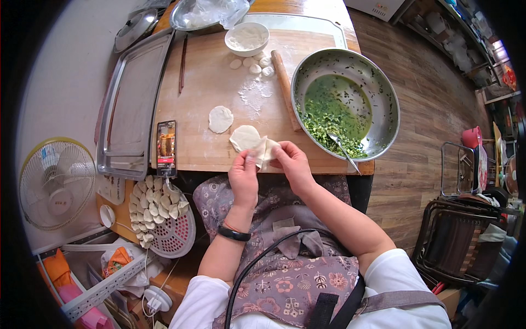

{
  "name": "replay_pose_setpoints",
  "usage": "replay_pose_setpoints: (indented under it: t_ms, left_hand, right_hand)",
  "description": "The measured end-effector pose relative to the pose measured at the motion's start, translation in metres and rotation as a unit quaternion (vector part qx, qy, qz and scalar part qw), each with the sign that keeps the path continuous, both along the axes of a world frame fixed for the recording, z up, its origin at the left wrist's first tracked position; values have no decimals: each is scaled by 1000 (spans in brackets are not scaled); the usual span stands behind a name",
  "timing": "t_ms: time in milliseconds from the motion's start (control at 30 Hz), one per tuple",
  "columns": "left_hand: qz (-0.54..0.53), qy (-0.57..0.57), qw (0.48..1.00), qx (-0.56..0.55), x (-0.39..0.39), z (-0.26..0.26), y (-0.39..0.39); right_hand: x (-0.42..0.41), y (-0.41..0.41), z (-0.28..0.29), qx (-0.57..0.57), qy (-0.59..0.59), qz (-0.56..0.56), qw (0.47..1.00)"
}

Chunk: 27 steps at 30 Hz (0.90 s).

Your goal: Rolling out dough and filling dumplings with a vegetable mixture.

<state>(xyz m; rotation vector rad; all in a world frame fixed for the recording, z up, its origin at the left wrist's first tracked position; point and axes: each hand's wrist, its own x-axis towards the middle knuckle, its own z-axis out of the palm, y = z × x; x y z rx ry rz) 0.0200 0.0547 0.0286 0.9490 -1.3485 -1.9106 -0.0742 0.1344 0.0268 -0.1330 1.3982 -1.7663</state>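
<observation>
Between my left hand (244, 177) and my right hand (292, 164), a folded dumpling wrapper (264, 151) is pinched at the near edge of the wooden board (193, 152). Whether it holds filling is hidden. A round dough wrapper (245, 137) lies just beyond my fingers, another (220, 119) farther left. To the right, a steel bowl (388, 103) holds chopped greens (328, 129) in green liquid, with a spoon (344, 151) resting in it. A wooden rolling pin (285, 88) lies beside the bowl, near dough pieces (255, 69) and a bowl of flour (247, 38).
Left of the board lie a metal tray (131, 103) and a lit phone (166, 146). Chopsticks (183, 63) rest on the board. Folded dumplings (154, 203) crowd a perforated plastic tray (176, 236) below left. An electric fan (57, 185) stands at the far left.
</observation>
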Motion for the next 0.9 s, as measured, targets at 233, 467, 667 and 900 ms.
replay_pose_setpoints:
  t_ms: [233, 467, 667, 900]
  left_hand:
    - [138, 151, 938, 279, -2, -4, -34]
    - [78, 143, 974, 155, -36, -2, -70]
    - [-49, 140, 962, 231, -26, 10, -22]
    - [-82, 200, 907, 363, -21, 27, -14]
  right_hand:
    - [-6, 5, -6, -30, -192, -161, 968]
    - [-6, 6, 10, 1, -85, -79, 993]
    - [-5, 4, 30, 24, 373, 45, 926]
    - [-75, 67, 136, 271, 649, 237, 671]
